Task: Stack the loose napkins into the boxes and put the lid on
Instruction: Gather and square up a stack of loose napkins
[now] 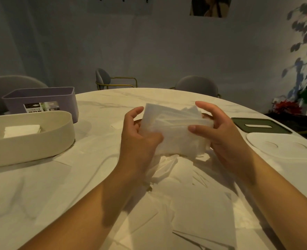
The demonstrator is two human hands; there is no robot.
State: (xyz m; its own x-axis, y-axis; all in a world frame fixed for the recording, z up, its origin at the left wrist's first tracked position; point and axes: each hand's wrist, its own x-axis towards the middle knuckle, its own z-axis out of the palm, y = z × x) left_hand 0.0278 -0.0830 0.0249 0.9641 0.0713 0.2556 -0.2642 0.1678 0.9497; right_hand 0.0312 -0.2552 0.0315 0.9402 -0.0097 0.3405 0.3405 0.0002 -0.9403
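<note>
I hold a bundle of white napkins (pixel 174 130) above the middle of the table, between both hands. My left hand (pixel 138 138) grips its left end, thumb on the front. My right hand (pixel 219 130) pinches the right end with thumb and fingers. More loose napkins (pixel 188 201) lie scattered on the table below and towards me. A cream oval box (pixel 41 141) stands at the left with a small stack of napkins (pixel 22 131) inside. Behind it is a purple box (pixel 41 100). A white lid (pixel 282 147) and a dark green lid (pixel 260 125) lie at the right.
The round white marble table (pixel 113 105) has grey chairs (pixel 196 85) behind its far edge. A plant with red flowers (pixel 289 107) stands at the far right by the wall.
</note>
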